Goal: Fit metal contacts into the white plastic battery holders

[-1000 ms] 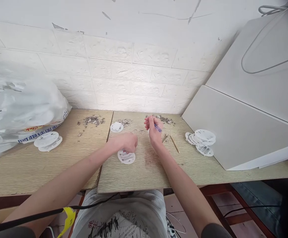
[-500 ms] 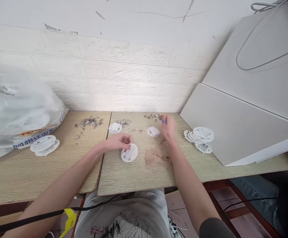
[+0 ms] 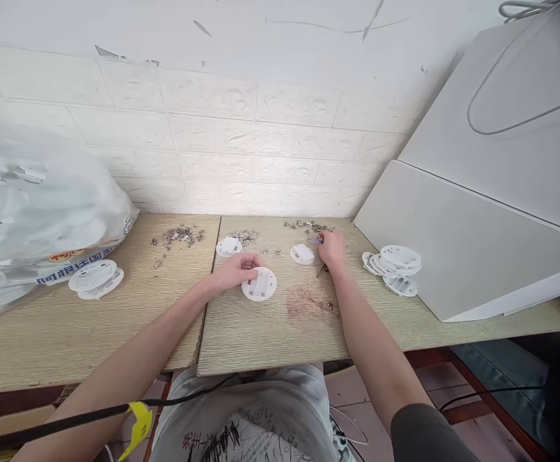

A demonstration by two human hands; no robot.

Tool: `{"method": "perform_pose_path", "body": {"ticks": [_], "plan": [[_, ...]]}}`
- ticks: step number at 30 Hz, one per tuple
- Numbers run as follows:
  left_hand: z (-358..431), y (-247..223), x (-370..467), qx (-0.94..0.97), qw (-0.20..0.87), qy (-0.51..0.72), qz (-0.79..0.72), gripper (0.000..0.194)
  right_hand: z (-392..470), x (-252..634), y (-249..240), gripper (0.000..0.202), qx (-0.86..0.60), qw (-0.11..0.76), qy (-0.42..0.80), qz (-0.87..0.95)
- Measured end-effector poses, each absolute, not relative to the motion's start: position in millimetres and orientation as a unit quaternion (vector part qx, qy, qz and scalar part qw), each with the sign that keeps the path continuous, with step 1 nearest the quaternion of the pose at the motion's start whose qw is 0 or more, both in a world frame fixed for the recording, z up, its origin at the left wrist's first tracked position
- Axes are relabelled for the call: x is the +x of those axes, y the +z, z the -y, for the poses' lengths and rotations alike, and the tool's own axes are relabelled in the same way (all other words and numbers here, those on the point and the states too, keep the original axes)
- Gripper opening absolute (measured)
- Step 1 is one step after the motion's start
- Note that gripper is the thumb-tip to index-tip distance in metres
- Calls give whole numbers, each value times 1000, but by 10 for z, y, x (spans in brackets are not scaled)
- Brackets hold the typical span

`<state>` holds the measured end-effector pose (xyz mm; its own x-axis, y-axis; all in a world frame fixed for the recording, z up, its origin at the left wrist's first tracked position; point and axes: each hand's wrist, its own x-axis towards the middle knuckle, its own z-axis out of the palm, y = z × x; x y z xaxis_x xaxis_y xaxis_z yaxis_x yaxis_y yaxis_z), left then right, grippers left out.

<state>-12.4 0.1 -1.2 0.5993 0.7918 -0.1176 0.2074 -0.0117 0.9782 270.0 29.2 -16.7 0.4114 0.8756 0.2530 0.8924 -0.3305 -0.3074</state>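
My left hand (image 3: 241,269) pinches the upper left edge of a round white plastic disc (image 3: 259,284) with rectangular compartments in it. My right hand (image 3: 331,246) is farther back, its fingers closed around a small purple-handled tool (image 3: 315,240). Just behind that hand lies a pile of small metal pieces (image 3: 309,226). Between the hands rests another white disc (image 3: 302,254) with a raised block. A similar disc (image 3: 228,246) sits behind my left hand, beside a second pile of metal bits (image 3: 247,237).
Stacked white discs (image 3: 399,258) stand at the right by a grey-white panel (image 3: 492,237). At the left are two discs (image 3: 93,276), a full plastic bag (image 3: 43,199) and more metal parts (image 3: 183,236). A black cable (image 3: 68,420) crosses low in front.
My left hand has raised and turned the disc slightly. My right hand has shifted a little toward me, and the purple tool shows more clearly. The whole view has moved slightly.
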Motion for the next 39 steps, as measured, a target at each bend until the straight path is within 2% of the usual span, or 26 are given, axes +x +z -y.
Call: {"method": "perform_pose_path", "body": {"ticks": [4,14,19,26,29,32,35,39], "plan": [[-21,-52,-111,655,593,264,-386,7,-297,2705,-165,33,-813,222,-8,539],[-28,-25,-97,566,651,313,-397,22,-299,2698,-183,29,-806,265,-14,530],[-33,-20,-97,554,641,336,-412,22,-259,2563,-94,19,-723,393,41,566],[-47,-20,-101,539,605,372,-453,18,-132,2122,-12,13,-570,486,193,634],[-70,-40,-107,552,563,419,-450,19,-96,1991,-20,13,-524,489,248,651],[-94,-64,-128,604,465,468,-446,17,-54,1910,3,17,-475,491,301,665],[-96,-87,-154,671,363,485,-426,18,-4,1848,42,23,-432,499,343,668],[-87,-119,-171,737,278,486,-379,20,44,1759,44,25,-410,509,383,653]]}}
